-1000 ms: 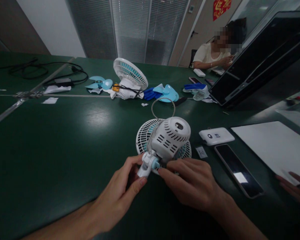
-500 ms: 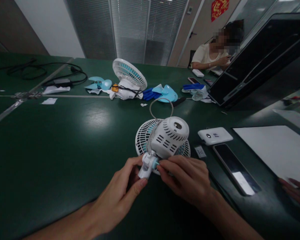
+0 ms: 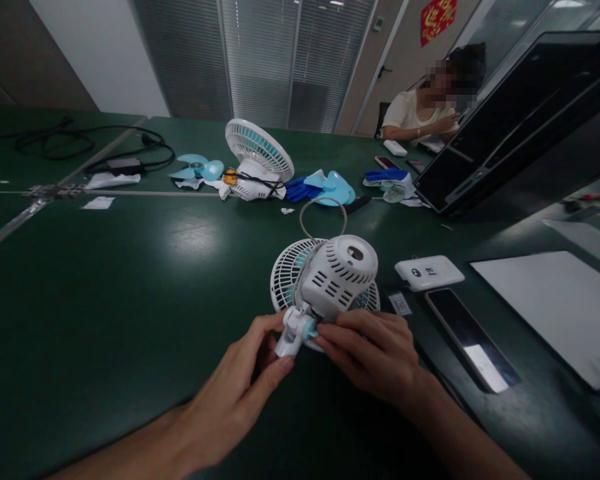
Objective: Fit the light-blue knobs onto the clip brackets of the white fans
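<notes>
A small white fan (image 3: 325, 280) lies face down on the green table, its slotted motor housing upward and its round grille underneath. My left hand (image 3: 253, 373) pinches the white clip-like neck bracket (image 3: 289, 339) at the fan's near side between thumb and fingers. On the right of that bracket sits a light blue knob (image 3: 309, 328). My right hand (image 3: 375, 347) has thumb and forefinger closed on the knob, the other fingers curled behind. A thin grey cord loop (image 3: 323, 200) rises behind the housing.
A second fan (image 3: 257, 160), blue fan blades (image 3: 337, 187) and blue gloves (image 3: 387, 175) lie further back. At right are a phone (image 3: 470, 340), a white device (image 3: 430, 272), a white board (image 3: 555, 300) and a large black case (image 3: 520, 127). A person (image 3: 420, 113) sits behind.
The fingers of my right hand have shifted around the blue knob, which has turned a little. My left hand keeps its hold. Another person's hand at the far right has left the white board.
</notes>
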